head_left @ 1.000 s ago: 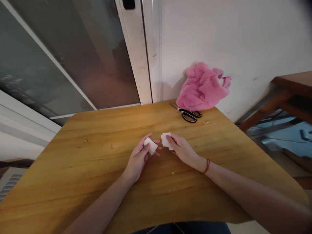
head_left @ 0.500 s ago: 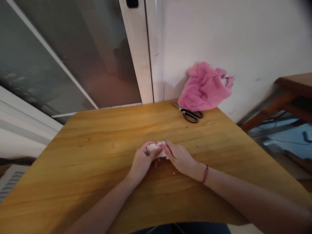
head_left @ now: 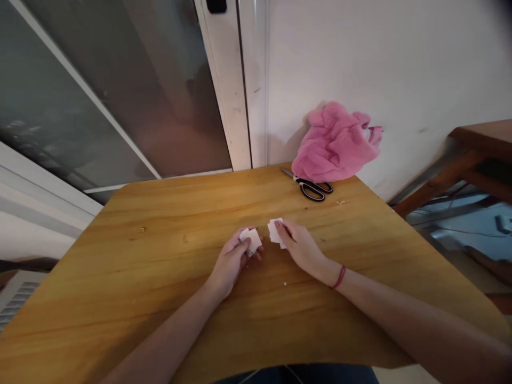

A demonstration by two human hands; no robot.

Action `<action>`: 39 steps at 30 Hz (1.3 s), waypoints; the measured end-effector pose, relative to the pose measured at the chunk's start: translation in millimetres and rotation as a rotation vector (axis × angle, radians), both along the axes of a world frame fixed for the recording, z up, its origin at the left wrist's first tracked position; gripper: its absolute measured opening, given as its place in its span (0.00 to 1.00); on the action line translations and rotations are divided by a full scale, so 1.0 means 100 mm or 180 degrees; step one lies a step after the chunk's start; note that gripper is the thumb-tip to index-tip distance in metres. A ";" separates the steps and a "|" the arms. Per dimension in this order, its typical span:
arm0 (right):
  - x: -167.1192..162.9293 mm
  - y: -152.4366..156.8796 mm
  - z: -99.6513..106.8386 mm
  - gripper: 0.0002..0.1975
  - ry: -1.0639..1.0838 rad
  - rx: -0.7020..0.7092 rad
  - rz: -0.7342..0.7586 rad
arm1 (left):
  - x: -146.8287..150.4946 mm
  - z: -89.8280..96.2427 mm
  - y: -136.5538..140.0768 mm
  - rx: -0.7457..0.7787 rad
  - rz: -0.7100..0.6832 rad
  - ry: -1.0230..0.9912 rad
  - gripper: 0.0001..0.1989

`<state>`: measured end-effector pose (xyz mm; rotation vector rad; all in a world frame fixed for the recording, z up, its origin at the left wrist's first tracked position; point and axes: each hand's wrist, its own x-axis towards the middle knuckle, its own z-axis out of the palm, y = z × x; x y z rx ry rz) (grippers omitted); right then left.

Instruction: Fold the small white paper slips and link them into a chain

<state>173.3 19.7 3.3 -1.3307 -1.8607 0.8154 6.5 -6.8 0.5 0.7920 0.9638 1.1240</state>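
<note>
Several small white paper pieces (head_left: 252, 240) lie stacked in my left hand (head_left: 232, 260), its thumb pressed on top and its fingers beneath. My right hand (head_left: 302, 250) pinches another small bunch of white paper pieces (head_left: 276, 233) between thumb and fingers. A narrow gap separates the two bunches, both held just above the wooden table (head_left: 192, 213). A red cord circles my right wrist. Whether anything is printed on the papers I cannot tell.
Black-handled scissors (head_left: 312, 189) lie at the table's back right, partly under a pink plush cloth (head_left: 336, 144) against the wall. Small crumbs (head_left: 341, 202) dot the tabletop. A glass sliding door (head_left: 172, 96) stands behind the table, and a wooden stool or table (head_left: 480, 138) is at right.
The papers were together in both hands; now they are split into two bunches. My right hand has drawn slightly away to the right with one bunch.
</note>
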 end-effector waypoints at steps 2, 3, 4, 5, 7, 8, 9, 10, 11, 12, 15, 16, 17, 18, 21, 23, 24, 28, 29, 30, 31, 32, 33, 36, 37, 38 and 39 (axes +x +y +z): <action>0.03 0.03 0.00 0.17 0.0025 0.0027 -0.0074 | -0.01 0.00 0.01 0.0130 0.0018 0.0111 0.17; 0.04 0.04 0.00 0.17 0.0017 0.0036 -0.0115 | -0.01 0.00 0.01 0.0195 0.0048 0.0176 0.17; 0.04 0.05 0.00 0.17 -0.0002 0.0032 -0.0145 | -0.01 0.01 0.00 0.0246 0.0071 0.0245 0.16; 0.05 0.06 -0.01 0.17 -0.0033 0.0031 -0.0163 | -0.01 0.01 0.00 0.0277 0.0072 0.0313 0.15; 0.05 0.05 -0.01 0.17 -0.0165 0.0031 -0.0121 | -0.01 0.02 -0.01 0.0307 0.0035 0.0454 0.13; 0.04 0.04 -0.01 0.16 -0.0261 0.0015 -0.0041 | 0.00 0.03 -0.02 0.0306 0.0003 0.0532 0.13; 0.02 0.01 -0.01 0.16 -0.0357 -0.0004 0.0072 | 0.00 0.03 -0.03 0.0292 -0.0033 0.0620 0.13; 0.00 -0.02 -0.01 0.15 -0.0451 -0.0041 0.0195 | 0.00 0.04 -0.03 0.0274 -0.0079 0.0716 0.13; -0.02 -0.05 0.00 0.14 -0.0504 -0.0063 0.0307 | 0.01 0.04 -0.04 0.0256 -0.0124 0.0815 0.13; -0.04 -0.09 0.00 0.13 -0.0523 -0.0068 0.0389 | 0.01 0.03 -0.04 0.0245 -0.0175 0.0912 0.14; -0.10 -0.19 0.03 0.14 -0.0498 -0.0075 0.0505 | 0.02 0.00 -0.04 0.0271 -0.0229 0.1140 0.15; -0.12 -0.21 0.04 0.14 -0.0491 -0.0079 0.0545 | 0.02 -0.01 -0.04 0.0280 -0.0191 0.1184 0.15; -0.12 -0.22 0.04 0.14 -0.0498 -0.0093 0.0589 | 0.03 -0.02 -0.03 0.0278 -0.0146 0.1212 0.16; -0.13 -0.23 0.05 0.14 -0.0527 -0.0117 0.0626 | 0.03 -0.03 -0.03 0.0275 -0.0120 0.1214 0.16; -0.12 -0.22 0.04 0.13 -0.0638 -0.0168 0.0628 | 0.02 -0.03 -0.03 0.0285 -0.0177 0.1125 0.15; -0.12 -0.20 0.01 0.12 -0.0574 -0.0158 0.0587 | 0.01 -0.01 -0.03 0.0217 -0.0321 0.0993 0.13; -0.12 -0.19 0.00 0.12 -0.0504 -0.0148 0.0566 | 0.00 0.00 -0.03 0.0145 -0.0385 0.0873 0.12; -0.11 -0.17 -0.02 0.14 -0.0230 -0.0066 0.0368 | -0.05 0.03 0.00 -0.0152 -0.0449 -0.0006 0.07; -0.10 -0.16 -0.01 0.14 -0.0165 -0.0047 0.0292 | -0.06 0.03 0.01 -0.0189 -0.0425 -0.0224 0.06; -0.09 -0.15 0.00 0.15 -0.0099 -0.0034 0.0214 | -0.06 0.03 0.02 -0.0217 -0.0389 -0.0388 0.06; -0.07 -0.13 0.00 0.15 -0.0045 -0.0034 0.0135 | -0.07 0.03 0.03 -0.0240 -0.0345 -0.0482 0.07; -0.05 -0.10 0.01 0.15 -0.0007 -0.0027 0.0049 | -0.07 0.03 0.03 -0.0262 -0.0308 -0.0511 0.09; -0.03 -0.07 0.02 0.15 0.0008 -0.0011 -0.0040 | -0.07 0.03 0.04 -0.0281 -0.0275 -0.0489 0.10; 0.03 0.01 0.02 0.15 -0.0083 0.0041 -0.0274 | -0.04 0.04 0.02 -0.0203 -0.0198 -0.0270 0.13; 0.05 0.02 0.02 0.15 -0.0131 0.0041 -0.0311 | -0.03 0.05 0.01 -0.0137 -0.0202 -0.0183 0.13; 0.05 0.03 0.01 0.15 -0.0177 0.0037 -0.0324 | -0.03 0.06 0.01 -0.0063 -0.0218 -0.0089 0.14; 0.05 0.03 0.01 0.15 -0.0223 0.0027 -0.0308 | -0.02 0.07 0.00 -0.0001 -0.0242 0.0009 0.14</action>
